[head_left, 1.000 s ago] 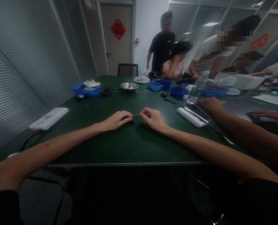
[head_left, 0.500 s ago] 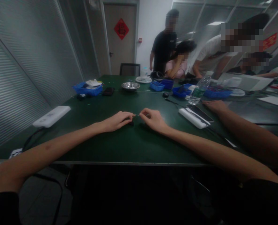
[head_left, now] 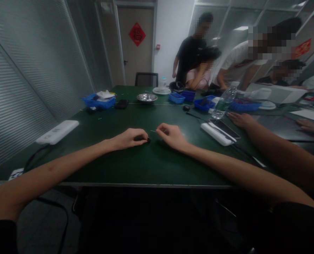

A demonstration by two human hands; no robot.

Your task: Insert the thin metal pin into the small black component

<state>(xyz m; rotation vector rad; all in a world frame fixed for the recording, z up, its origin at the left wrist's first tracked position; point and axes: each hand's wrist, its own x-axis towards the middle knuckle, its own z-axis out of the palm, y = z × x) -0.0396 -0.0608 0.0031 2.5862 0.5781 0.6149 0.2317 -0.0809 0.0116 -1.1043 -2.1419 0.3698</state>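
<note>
My left hand (head_left: 131, 138) rests low over the green table with thumb and fingertips closed on a small black object (head_left: 148, 140), whose kind is too small to make out. A little to the right, my right hand (head_left: 171, 135) pinches a thin, pale, needle-like piece (head_left: 153, 131) between thumb and forefinger. Its free tip points left, above the black object and apart from my left fingers. Both forearms reach in from the near edge.
White power strips (head_left: 217, 134) lie on both sides, the right one beside a phone (head_left: 224, 127). Farther back are a metal bowl (head_left: 147, 101), blue trays (head_left: 100, 103) and a water bottle (head_left: 222, 104). A co-worker's hand (head_left: 240, 119) rests at the right; other people are behind.
My left fingertips have come off the thin piece and moved down onto the small black object. My right hand still holds the thin piece, nearly in place.
</note>
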